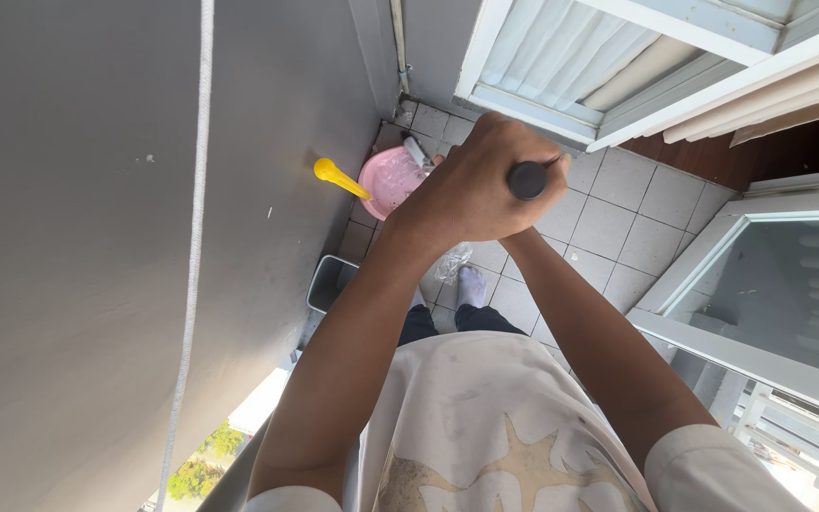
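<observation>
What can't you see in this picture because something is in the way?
From the head view:
- The right hand is almost fully hidden behind the left hand.
- The black handle shows only its round end; the rest of the tool is covered by the hands.
- The pink bucket is partly behind the left hand, so what it contains is unclear.
- The grey bin is partly hidden by the left arm.

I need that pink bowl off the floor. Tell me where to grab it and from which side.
Probably best by the rim of the pink bowl, from the open tiled side, right in the picture. A yellow handle sticks out toward the grey wall, crowding that side. Both hands, the left hand outermost, are wrapped around a black-ended handle above it.
</observation>
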